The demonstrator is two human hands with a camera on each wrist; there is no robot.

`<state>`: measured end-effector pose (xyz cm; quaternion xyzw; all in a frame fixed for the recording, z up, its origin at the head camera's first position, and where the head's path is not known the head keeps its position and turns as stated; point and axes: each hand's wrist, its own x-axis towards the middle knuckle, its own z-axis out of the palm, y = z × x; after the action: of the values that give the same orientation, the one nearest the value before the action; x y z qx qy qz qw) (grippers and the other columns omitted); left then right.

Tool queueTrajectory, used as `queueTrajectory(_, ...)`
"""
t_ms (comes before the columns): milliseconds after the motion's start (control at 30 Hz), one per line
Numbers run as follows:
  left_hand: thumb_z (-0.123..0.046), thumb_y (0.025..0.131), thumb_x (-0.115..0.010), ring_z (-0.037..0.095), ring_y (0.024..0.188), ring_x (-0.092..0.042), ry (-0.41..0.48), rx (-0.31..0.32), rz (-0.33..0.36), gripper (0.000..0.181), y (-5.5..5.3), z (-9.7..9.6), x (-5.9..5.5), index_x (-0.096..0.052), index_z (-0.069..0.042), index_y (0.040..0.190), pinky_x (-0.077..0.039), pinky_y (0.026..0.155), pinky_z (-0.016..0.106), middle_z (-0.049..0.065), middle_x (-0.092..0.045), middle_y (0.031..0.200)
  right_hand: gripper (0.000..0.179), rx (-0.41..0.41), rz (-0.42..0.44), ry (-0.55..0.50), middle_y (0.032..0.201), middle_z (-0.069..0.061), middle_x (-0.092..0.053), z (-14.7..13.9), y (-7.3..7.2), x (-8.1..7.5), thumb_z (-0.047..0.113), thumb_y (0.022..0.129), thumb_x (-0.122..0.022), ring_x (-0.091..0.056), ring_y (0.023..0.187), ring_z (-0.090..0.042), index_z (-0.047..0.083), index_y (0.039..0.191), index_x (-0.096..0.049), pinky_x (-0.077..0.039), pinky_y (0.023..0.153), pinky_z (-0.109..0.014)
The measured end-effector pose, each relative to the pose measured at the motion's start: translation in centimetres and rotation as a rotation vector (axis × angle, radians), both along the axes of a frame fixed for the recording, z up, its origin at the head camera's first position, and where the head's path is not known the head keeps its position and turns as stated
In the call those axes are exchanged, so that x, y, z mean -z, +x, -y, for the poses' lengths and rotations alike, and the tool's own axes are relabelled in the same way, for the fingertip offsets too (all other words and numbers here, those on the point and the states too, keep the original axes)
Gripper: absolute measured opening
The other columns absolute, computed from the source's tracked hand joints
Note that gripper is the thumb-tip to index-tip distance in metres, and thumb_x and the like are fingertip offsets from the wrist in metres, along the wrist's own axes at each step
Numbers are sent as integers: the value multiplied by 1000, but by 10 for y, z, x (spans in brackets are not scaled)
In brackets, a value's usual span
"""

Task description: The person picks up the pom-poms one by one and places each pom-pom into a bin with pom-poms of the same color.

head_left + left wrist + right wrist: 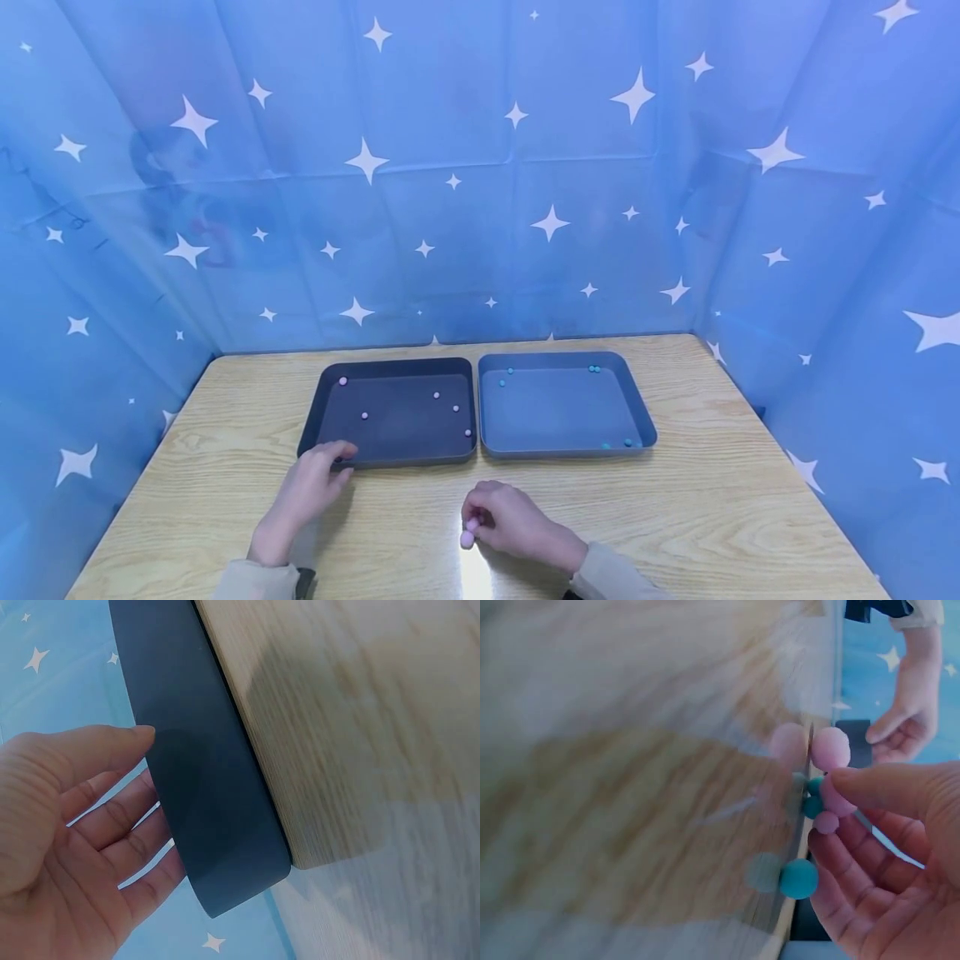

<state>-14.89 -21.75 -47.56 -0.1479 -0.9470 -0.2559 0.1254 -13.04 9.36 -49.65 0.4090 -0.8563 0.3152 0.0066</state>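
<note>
My right hand pinches a pink ball between thumb and fingers, low over the table. A second pink ball lies beside the fingertips. In the right wrist view, a smaller pink ball and a teal ball show close to the fingers, with two small teal balls behind; the head view does not show these teal ones near the hand. My left hand is at the near left corner of the dark tray, fingers loosely bent behind its wall and the thumb at the rim.
Several small pink balls lie scattered in the dark tray. A blue-grey tray stands right beside it, with several teal balls in it. Both stand on a wooden table, surrounded by a blue star-patterned curtain.
</note>
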Motion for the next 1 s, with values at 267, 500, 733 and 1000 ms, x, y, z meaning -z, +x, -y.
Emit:
queueTrajectory(267,8,71,-70,29,91,-64,4,5,-2,25,-1,1,-1,-67,-1,94,-53,78,43,11,-69,93,14,-7,21,3,74,7,-44,-2,-2,0,1,73,-70,-39,68,3,11,76,-61,-39,59,-8)
queueTrajectory(500,8,71,-69,29,91,-64,11,-2,12,25,-1,2,-2,-67,-1,94,-52,78,43,11,-69,93,17,24,76,-41,72,7,-43,-3,-5,1,5,74,-71,-38,66,4,10,75,-56,-40,58,-10)
queueTrajectory(733,8,72,-69,28,90,-65,10,-2,15,25,-1,2,-3,-67,-1,94,-52,78,43,10,-69,93,15,35,135,-113,75,3,-54,-6,-7,0,-6,73,-64,-47,70,1,8,77,-57,-45,60,-12)
queueTrajectory(1000,8,73,-68,28,90,-65,10,-11,44,23,-1,2,-1,-67,-1,94,-52,78,42,11,-69,93,9,95,195,-175,81,-2,-59,-12,-9,-14,-5,81,-64,-53,73,-3,3,84,-61,-50,63,-17)
